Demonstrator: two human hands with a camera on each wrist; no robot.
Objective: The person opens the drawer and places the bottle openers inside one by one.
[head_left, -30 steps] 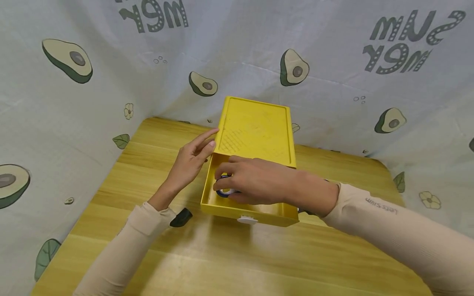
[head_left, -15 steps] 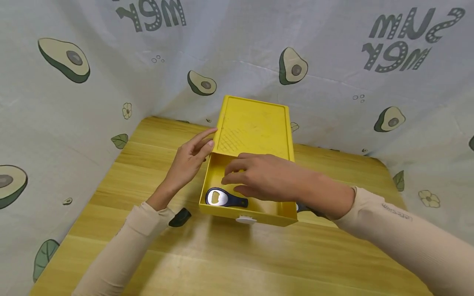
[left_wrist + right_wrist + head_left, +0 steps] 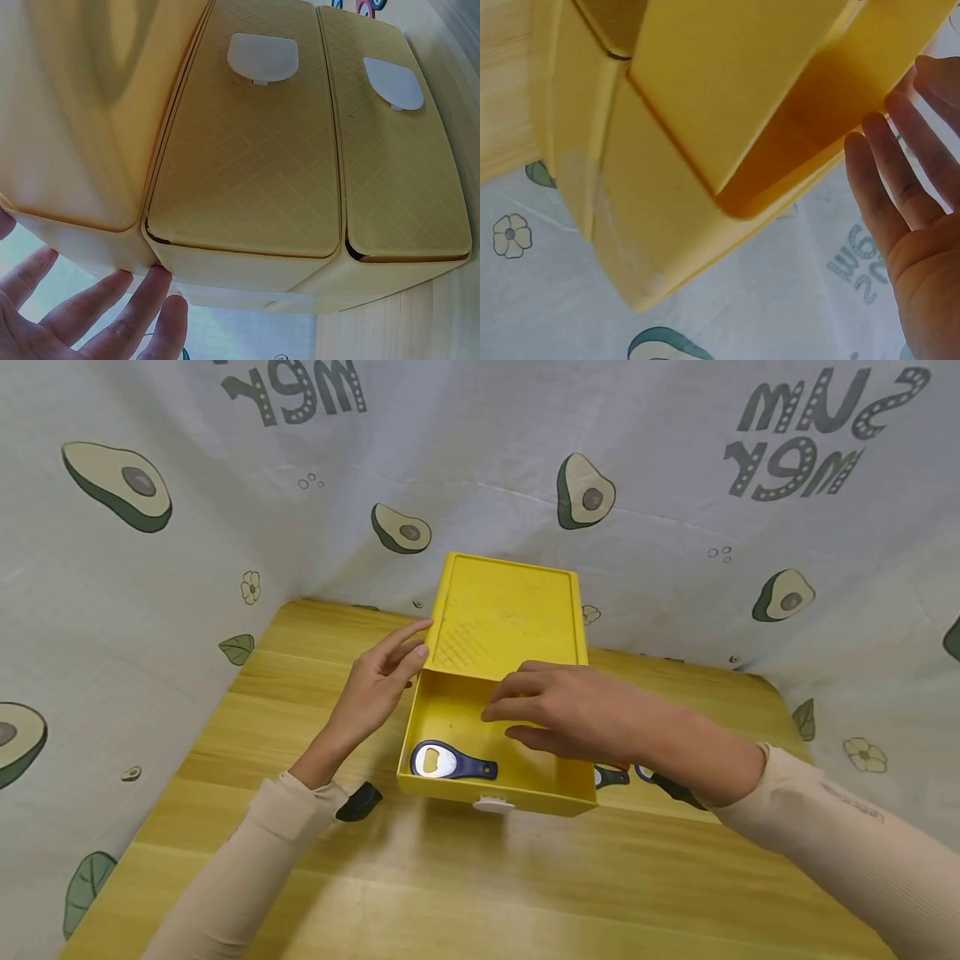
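Note:
A yellow drawer cabinet (image 3: 510, 610) stands on the wooden table, its top drawer (image 3: 540, 802) pulled out. A bottle opener (image 3: 453, 762) with a dark blue handle and shiny metal head lies at the drawer's front left. My left hand (image 3: 375, 689) touches the cabinet's left side with extended fingertips; the left wrist view shows its fingers (image 3: 142, 307) along the cabinet's edge. My right hand (image 3: 581, 710) is over the drawer's right half, holding nothing, fingers loosely bent. In the right wrist view this hand (image 3: 930, 247) is beside the open drawer.
Two closed drawers (image 3: 247, 165) with white pulls sit below the open one. Right of the cabinet, partly hidden by my right arm, lie dark-handled items (image 3: 611, 775). A black object (image 3: 360, 802) lies by my left wrist. A printed cloth (image 3: 480, 460) hangs behind the table.
My right hand has let go of the bottle opener, which now lies in the drawer, and has moved right and away from it. The left hand stays at the cabinet's side.

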